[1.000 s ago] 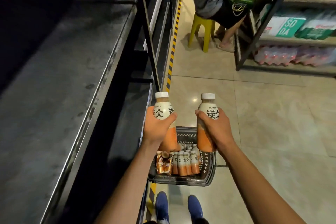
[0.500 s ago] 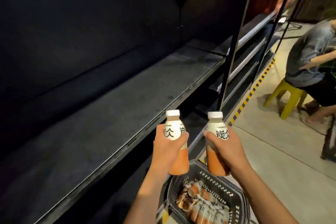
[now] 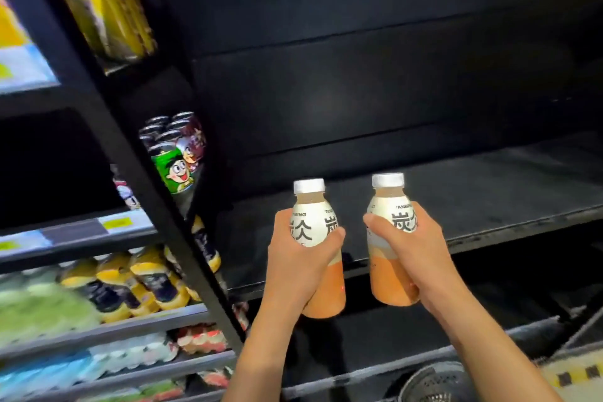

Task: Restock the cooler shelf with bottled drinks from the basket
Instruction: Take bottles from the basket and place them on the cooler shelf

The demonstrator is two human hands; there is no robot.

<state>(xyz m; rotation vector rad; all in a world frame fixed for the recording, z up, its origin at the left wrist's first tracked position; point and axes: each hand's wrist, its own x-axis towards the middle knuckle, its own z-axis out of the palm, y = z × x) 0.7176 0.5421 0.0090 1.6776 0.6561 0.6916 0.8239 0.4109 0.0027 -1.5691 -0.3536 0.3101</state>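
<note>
Since the earlier frame, the view has been swung to face the dark cooler shelf (image 3: 489,192). Two upright bottles are held apart: the left bottle (image 3: 313,222) is gripped round its label by the left hand (image 3: 293,261), the right bottle (image 3: 391,219) by the right hand (image 3: 416,248), both before the shelf's front edge. The basket (image 3: 434,382) is glimpsed below. Each is best lifted over the edge, set well back, and released only once standing flat.

Two white-capped drink bottles (image 3: 310,225) (image 3: 388,284), two hands (image 3: 293,258) (image 3: 417,251), one dark basket (image 3: 434,382), cartoon cans (image 3: 173,166) and yellow-topped bottles (image 3: 146,281) too blurred to count.
</note>
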